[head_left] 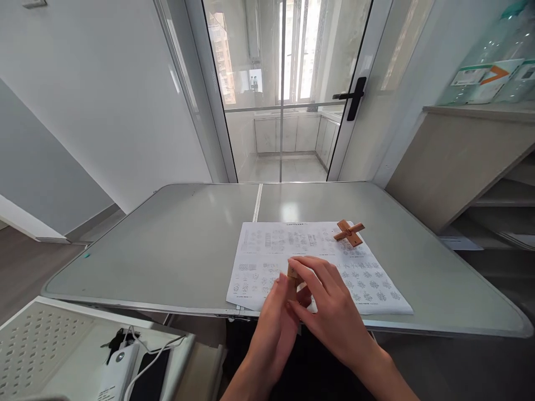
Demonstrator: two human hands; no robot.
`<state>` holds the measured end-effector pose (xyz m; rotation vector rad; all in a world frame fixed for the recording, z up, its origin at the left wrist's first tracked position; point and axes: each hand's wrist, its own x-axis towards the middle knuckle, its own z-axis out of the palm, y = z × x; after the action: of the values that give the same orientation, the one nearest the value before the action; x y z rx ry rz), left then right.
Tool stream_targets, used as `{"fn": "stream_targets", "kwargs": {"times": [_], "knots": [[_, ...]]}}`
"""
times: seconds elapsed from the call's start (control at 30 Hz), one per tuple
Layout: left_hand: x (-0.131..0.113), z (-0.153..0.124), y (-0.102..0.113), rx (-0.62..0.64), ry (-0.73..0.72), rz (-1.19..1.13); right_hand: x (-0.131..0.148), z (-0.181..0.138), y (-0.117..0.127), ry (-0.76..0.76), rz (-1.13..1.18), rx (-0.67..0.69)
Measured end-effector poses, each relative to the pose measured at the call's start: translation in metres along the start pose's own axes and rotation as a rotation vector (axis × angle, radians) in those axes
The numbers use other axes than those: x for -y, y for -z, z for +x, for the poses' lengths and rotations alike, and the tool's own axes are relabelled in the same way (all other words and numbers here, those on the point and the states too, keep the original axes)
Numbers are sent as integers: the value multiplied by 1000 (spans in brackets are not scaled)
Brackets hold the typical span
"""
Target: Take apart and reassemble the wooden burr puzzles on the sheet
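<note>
A smooth grey folding table carries a white printed sheet of small diagrams at its near edge. Over the sheet's near half the left hand and right hand meet, fingertips closed together on a small wooden block that stands roughly upright and mostly hidden. A wooden cross of notched bars lies on the sheet's far right corner, ahead and to the right, nearer the right hand.

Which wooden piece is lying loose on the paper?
The cross-shaped piece near the paper's far right corner; the small block is held between the left hand and right hand.
</note>
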<state>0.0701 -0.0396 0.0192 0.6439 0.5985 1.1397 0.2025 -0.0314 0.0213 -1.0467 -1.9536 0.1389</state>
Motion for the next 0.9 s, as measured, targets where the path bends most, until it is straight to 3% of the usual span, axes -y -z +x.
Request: {"fn": "stream_targets", "kwargs": {"times": [0.37, 0.57, 0.9], "knots": [[-3, -6, -2, -75, 18, 54, 9, 1, -7, -5, -47, -40], [-5, -8, 0, 64, 69, -73, 10, 1, 0, -52, 73, -6], [-8, -9, -7, 130, 159, -168, 5, 1, 5, -78, 158, 15]]}}
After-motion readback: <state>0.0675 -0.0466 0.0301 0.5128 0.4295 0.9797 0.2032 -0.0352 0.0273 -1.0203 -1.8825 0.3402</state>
